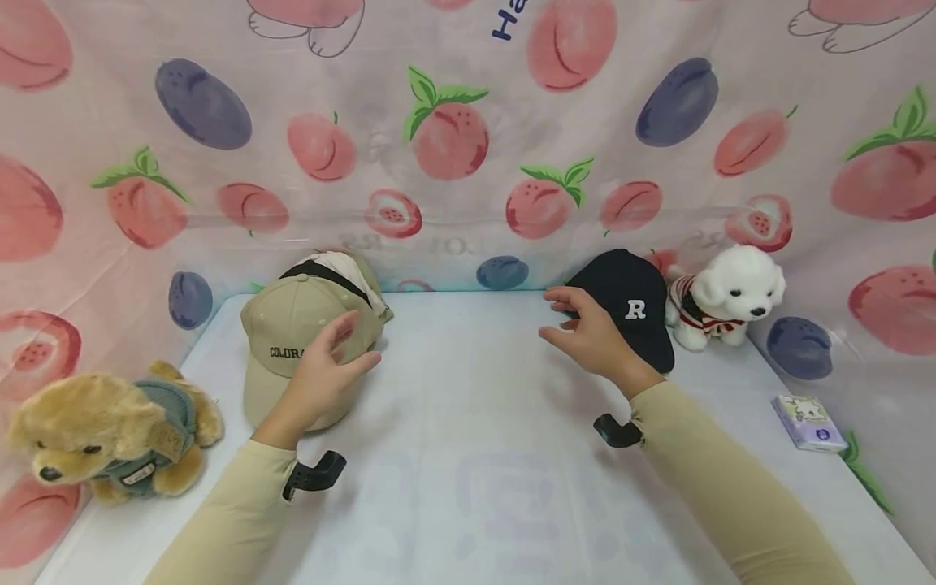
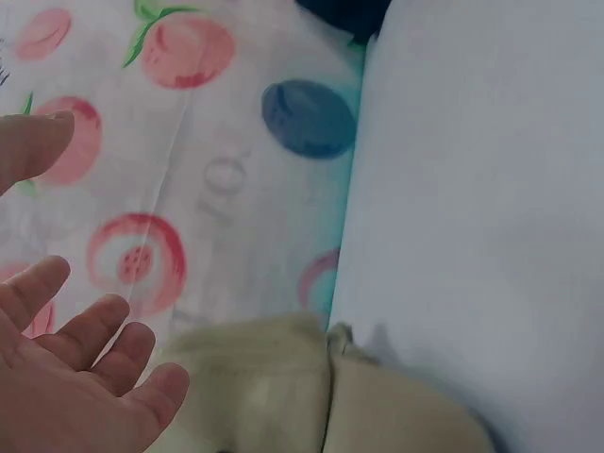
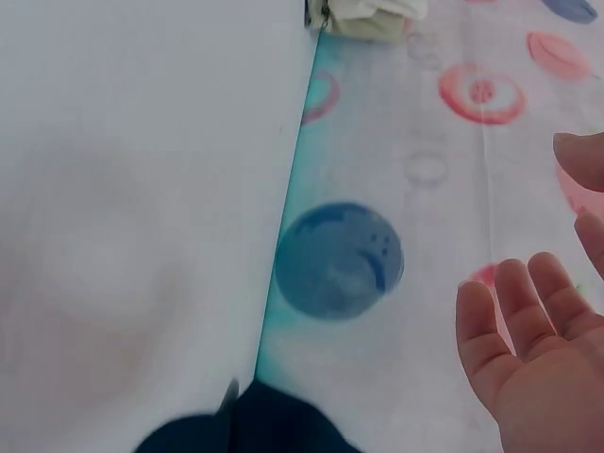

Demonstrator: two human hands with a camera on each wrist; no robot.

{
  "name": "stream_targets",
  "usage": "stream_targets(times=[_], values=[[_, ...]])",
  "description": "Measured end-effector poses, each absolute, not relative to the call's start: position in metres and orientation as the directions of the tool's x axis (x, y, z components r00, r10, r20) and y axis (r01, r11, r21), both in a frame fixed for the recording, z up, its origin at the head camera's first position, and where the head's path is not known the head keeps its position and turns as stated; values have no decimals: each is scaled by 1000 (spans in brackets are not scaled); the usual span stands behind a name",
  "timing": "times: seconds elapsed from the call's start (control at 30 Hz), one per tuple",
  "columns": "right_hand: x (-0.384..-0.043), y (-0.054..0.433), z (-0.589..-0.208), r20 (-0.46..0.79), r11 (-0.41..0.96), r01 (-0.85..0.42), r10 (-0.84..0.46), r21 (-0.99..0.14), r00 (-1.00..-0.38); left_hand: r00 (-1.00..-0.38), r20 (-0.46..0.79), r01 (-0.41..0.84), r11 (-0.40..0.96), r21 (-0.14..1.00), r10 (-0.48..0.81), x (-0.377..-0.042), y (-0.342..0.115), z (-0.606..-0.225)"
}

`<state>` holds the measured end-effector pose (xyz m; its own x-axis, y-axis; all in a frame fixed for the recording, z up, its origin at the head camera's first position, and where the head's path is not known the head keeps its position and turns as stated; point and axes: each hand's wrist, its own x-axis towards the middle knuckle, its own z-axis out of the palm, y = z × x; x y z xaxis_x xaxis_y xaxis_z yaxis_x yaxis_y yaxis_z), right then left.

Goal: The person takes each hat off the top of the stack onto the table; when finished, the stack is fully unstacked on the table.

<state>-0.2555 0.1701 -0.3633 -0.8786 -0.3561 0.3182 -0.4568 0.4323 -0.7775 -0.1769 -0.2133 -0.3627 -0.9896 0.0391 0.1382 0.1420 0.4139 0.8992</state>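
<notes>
My left hand (image 1: 326, 375) hovers in front of a beige cap (image 1: 287, 321) with dark lettering, its fingers loosely bent and nothing in them. Behind that cap sits another pale cap with a black band (image 1: 349, 275), partly hidden. On the other side, my right hand (image 1: 595, 335) is held up before a black cap (image 1: 621, 280) bearing a white R, fingers relaxed and holding nothing. The left wrist view has the left hand (image 2: 85, 368) with spread fingers and beige cap cloth (image 2: 274, 377) beyond. In the right wrist view the right hand (image 3: 547, 349) appears palm showing, near the black cap's edge (image 3: 283, 420).
A tan plush dog (image 1: 110, 431) in a blue-grey outfit stands at the left edge of the white table (image 1: 468, 455). At the right are a white plush dog (image 1: 731, 288) and a tissue pack (image 1: 808, 422). A fruit-print curtain (image 1: 453, 49) borders the table.
</notes>
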Motion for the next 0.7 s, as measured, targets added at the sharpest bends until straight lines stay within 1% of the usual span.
stream_targets(times=[0.1, 0.33, 0.53, 0.7], values=[[-255, 158, -363, 309, 429, -456, -371, -780, -876, -986, 164, 149, 436, 888, 2, -171, -228, -358], [-255, 135, -362, 303, 443, -484, -420, -754, -856, -970, 201, 128, 410, 903, -140, -156, -260, -353], [-254, 115, -361, 303, 429, -498, -446, -754, -843, -961, 175, 64, 441, 895, -216, -150, -286, -364], [-254, 94, -362, 300, 412, -499, -458, -763, -837, -959, 133, 14, 427, 904, -250, -145, -298, -372]])
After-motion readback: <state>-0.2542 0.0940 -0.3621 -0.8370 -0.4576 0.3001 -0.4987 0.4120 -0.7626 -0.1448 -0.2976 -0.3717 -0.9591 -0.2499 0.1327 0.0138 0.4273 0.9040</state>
